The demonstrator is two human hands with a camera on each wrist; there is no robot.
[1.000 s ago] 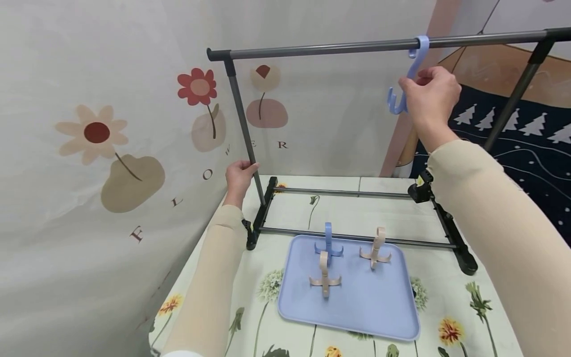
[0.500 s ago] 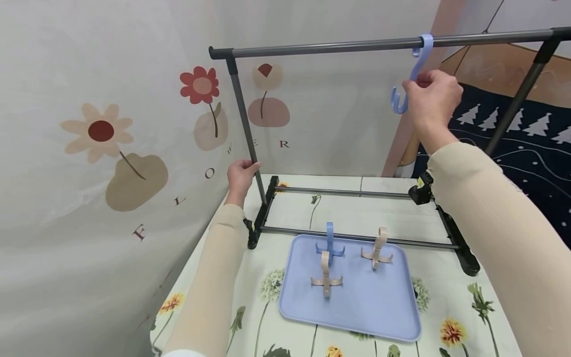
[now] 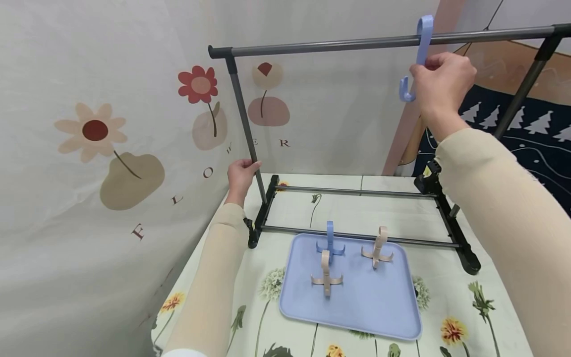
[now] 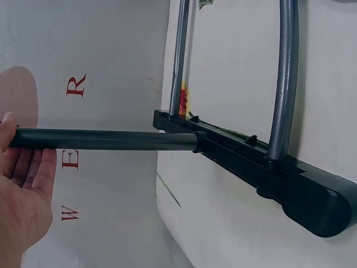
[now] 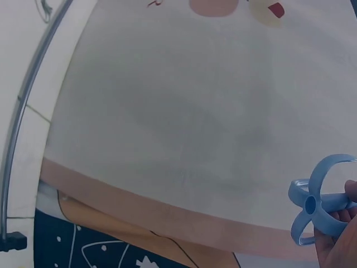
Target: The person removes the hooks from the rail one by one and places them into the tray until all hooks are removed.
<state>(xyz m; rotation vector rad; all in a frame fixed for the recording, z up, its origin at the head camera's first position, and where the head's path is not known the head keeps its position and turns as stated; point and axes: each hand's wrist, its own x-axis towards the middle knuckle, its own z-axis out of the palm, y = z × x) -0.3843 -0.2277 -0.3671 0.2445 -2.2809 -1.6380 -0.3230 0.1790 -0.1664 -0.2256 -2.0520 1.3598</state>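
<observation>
My right hand (image 3: 446,82) pinches a light blue multi-prong hanging hook (image 3: 426,30) by its shank, near the right part of the rack's top bar (image 3: 330,48). The hook's curved top stands above the bar, and its shank crosses in front of it. In the right wrist view, the prongs of the blue hook (image 5: 310,205) spread out from a round hub beside the fingers. At the far side, my left hand (image 3: 240,179) holds the dark left post (image 3: 243,111) of the rack, thumb on one side and fingers on the other in the left wrist view.
A light blue tray (image 3: 357,317) in front of the rack bears another blue hook (image 3: 330,243) and two beige hooks, one nearer (image 3: 326,280) and one to the right (image 3: 379,248). The rack's lower bars (image 3: 357,191) and black feet (image 3: 466,258) rest on a flowered tablecloth.
My right hand has lifted the blue hook up and slightly right; its top, earlier hooked over the bar, now rises above it. The left hand stays on the post.
</observation>
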